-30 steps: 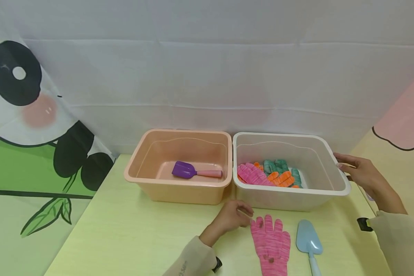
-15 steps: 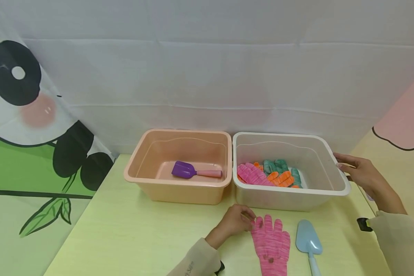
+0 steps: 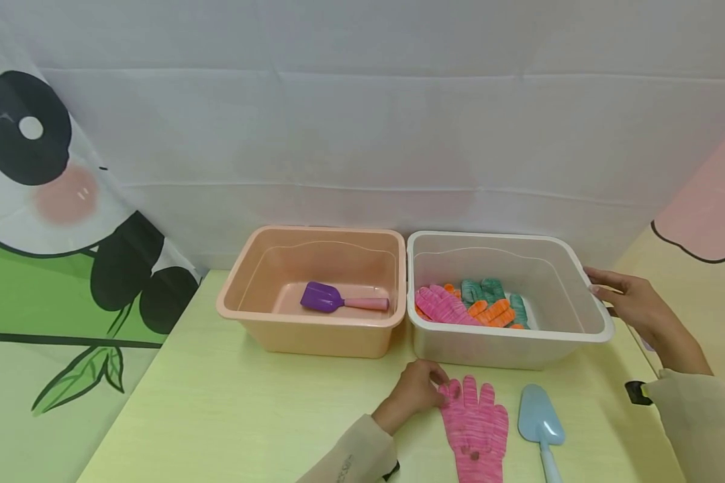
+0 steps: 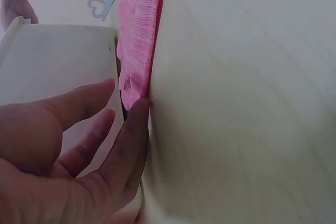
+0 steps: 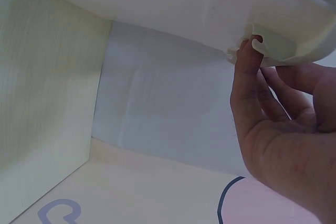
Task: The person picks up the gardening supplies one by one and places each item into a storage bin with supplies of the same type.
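Observation:
A pink knitted glove (image 3: 477,433) with small dark spots lies flat on the table, fingers toward the bins. At its left fingertips is my left hand (image 3: 413,391); in the left wrist view a fingertip meets the end of the glove (image 4: 137,40), while the thumb stays apart. My right hand (image 3: 640,312) holds the right end of the white bin (image 3: 489,350), with fingers hooked under its rim (image 5: 278,45) in the right wrist view. Inside that bin lie a pink glove (image 3: 446,306), orange gloves (image 3: 495,314) and green gloves (image 3: 489,290).
A light blue trowel (image 3: 540,417) lies right of the flat glove. Left of the white bin, and close against it, stands a peach bin (image 3: 320,339) with a purple shovel (image 3: 323,297) inside. A white cloth (image 3: 338,134) hangs behind both bins.
My left hand has shifted slightly right and down, from beside the flat pink glove to its fingertips. The right hand, the bins and the gloves look unmoved.

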{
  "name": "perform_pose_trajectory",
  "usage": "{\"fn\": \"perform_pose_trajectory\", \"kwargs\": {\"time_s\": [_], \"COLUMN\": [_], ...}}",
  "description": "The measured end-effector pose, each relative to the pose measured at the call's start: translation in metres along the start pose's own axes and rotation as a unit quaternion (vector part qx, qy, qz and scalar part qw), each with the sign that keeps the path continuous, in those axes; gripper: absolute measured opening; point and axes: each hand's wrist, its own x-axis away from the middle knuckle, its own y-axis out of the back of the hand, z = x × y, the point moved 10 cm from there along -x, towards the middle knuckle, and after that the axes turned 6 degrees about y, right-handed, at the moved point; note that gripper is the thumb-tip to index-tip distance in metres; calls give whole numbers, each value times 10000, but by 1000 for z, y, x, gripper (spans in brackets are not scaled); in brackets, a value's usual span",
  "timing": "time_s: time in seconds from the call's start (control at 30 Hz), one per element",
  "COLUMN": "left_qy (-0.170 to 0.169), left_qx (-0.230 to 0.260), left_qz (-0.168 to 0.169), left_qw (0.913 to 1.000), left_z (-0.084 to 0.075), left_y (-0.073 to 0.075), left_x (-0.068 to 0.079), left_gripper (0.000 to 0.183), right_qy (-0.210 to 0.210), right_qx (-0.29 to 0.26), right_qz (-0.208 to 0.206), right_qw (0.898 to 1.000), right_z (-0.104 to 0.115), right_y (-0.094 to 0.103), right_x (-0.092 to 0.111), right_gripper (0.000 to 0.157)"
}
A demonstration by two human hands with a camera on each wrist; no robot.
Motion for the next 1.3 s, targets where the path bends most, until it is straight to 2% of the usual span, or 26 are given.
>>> {"fn": "perform_pose_trajectory", "kwargs": {"time_s": [0.27,0.4,0.5,0.63,0.93,1.03,1.17,1.3], "left_qy": [-115,-14,64,-27,-305,-183,163,294], "left_qx": [-342,-639,-804,-904,-549,-39,607,826], "left_qz": [-158,-242,-264,-313,-136,-14,133,142], "left_qw": [9992,9977,9964,9954,9979,9998,9979,9961], "left_z": [0,2,3,1,-1,-1,3,4], "left_y": [-7,-10,-10,-8,-7,-7,-9,-8], "left_x": [-4,-7,-7,-5,0,3,4,4], "left_gripper": [29,29,25,17,10,11,13,12], "right_qy": [59,70,45,-10,43,24,15,21], "right_qx": [-52,-79,-69,-27,-98,-68,-41,-76], "right_qz": [-28,-20,2,29,7,11,14,20], "right_qw": [10000,9999,10000,10000,9999,10000,10000,10000], "right_z": [1,1,1,1,1,-1,-1,0], "right_y": [0,0,-1,0,0,0,0,0], "right_x": [-1,-1,-1,0,0,-1,-1,-1], "right_gripper": [61,61,61,62,61,61,61,61]}}
